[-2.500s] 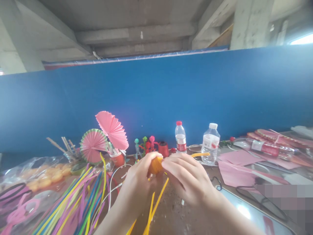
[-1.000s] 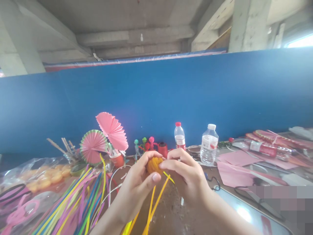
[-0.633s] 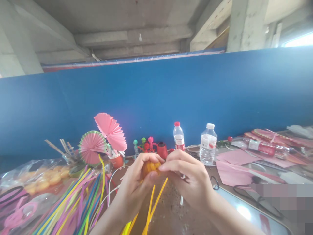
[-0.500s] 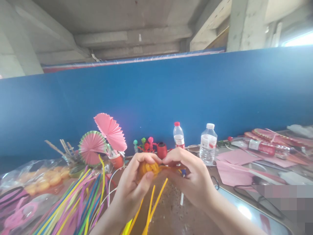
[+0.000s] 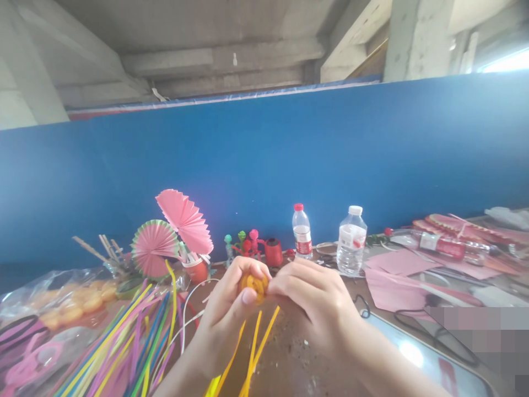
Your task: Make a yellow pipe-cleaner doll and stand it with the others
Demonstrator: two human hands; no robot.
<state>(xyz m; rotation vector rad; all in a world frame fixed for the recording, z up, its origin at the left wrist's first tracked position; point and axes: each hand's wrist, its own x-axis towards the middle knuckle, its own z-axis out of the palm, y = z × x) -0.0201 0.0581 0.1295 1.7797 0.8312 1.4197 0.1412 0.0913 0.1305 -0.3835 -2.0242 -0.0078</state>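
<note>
My left hand [image 5: 225,295] is curled around a small round orange-yellow ball of looped or woven strand [image 5: 257,285], its thumb on the near side. My right hand [image 5: 320,292] is closed, with bent fingers meeting at the right side of the ball. Whatever those fingertips pinch is hidden behind them. Below the hands, yellow strips [image 5: 253,353] stretch up from the bottom edge of the view, close to the left wrist.
Colourful strips [image 5: 136,342] lie at the left, beside a bag of orange balls [image 5: 82,300]. Pink paper fans [image 5: 185,220], a red-capped bottle [image 5: 302,234] and a larger bottle [image 5: 351,242] stand behind. A tablet-like device [image 5: 417,353] and pink paper [image 5: 397,286] lie right.
My right hand has turned and closed in on the ball. The orange strand and the white and blue pieces seen beneath it are now out of sight. My left hand keeps its hold.
</note>
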